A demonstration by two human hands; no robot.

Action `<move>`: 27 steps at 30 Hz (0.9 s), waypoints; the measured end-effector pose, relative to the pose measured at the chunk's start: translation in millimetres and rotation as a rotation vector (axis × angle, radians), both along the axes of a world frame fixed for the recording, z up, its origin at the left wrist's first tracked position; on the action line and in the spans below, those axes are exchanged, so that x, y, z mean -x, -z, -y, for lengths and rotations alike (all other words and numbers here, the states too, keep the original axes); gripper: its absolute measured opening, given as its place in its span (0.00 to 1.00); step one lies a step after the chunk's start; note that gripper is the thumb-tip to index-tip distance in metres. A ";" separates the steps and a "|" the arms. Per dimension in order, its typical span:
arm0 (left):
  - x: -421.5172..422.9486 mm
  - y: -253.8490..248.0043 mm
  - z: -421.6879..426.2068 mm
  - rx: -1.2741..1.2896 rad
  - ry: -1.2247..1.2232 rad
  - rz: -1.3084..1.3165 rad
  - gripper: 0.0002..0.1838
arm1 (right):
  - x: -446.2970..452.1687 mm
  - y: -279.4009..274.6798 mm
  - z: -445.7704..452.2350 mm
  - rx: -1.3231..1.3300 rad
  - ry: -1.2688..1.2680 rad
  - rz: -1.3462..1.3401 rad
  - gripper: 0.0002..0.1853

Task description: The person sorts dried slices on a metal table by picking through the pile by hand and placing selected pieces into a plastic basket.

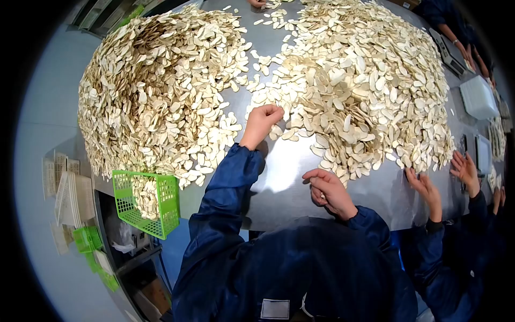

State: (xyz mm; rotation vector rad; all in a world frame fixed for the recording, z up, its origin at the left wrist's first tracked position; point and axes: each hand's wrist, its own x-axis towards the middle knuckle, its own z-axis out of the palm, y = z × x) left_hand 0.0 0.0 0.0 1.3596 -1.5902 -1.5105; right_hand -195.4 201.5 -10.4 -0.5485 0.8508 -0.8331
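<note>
Pale, oval dried slices lie in two big heaps on a metal table: a left heap (155,91) and a right heap (370,80). My left hand (262,124) is over the inner edge of the right heap, near a strip of loose slices (268,95). Its fingers are pinched together, and whatever they hold is hidden. Closer to my body, my right hand (331,193) is above the bare metal table (284,198). Its index finger points left while the other fingers curl in. A small pale dried slice (322,197) shows at the curled fingers.
A green plastic basket (170,206) with slices inside hangs at the table's left front corner. Co-workers' hands (426,190) are at the right heap's front edge. Another person's hand (257,3) is at the far side. A scale (448,53) and white container (478,97) stand right.
</note>
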 end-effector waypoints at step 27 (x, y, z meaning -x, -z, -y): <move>74.3 6.4 -53.3 0.729 0.068 0.480 0.13 | 3.6 -21.3 -7.0 -0.182 0.196 0.325 0.24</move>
